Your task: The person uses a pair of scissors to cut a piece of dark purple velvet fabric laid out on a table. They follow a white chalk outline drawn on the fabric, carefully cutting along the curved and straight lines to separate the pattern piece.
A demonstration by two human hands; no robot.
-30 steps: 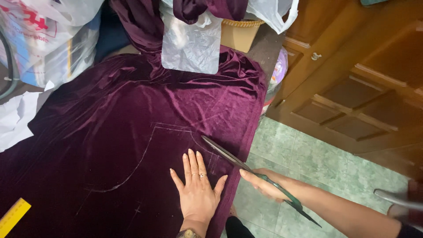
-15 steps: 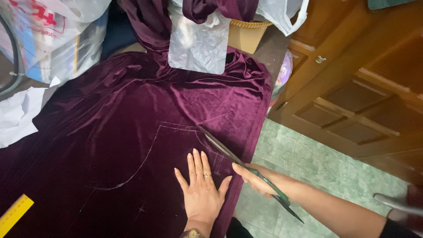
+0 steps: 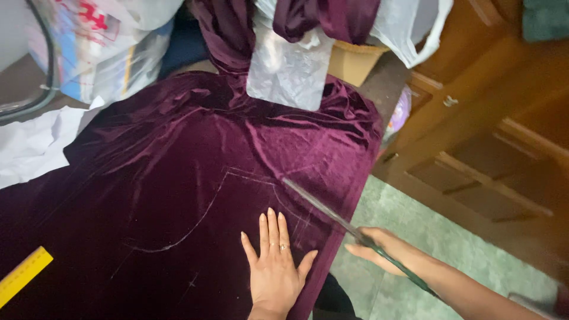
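Left hand (image 3: 274,271) lies flat and open on the purple velvet (image 3: 195,178) at lower centre; right hand (image 3: 379,249) grips long scissors (image 3: 332,216). Keep the cloth taut and follow the chalk line (image 3: 201,219).

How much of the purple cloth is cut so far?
Done: chalk lines are drawn on the purple velvet cloth. In hand: the left hand presses it flat while the right hand works the scissors in from the right edge. Left: the chalked curve looks uncut.
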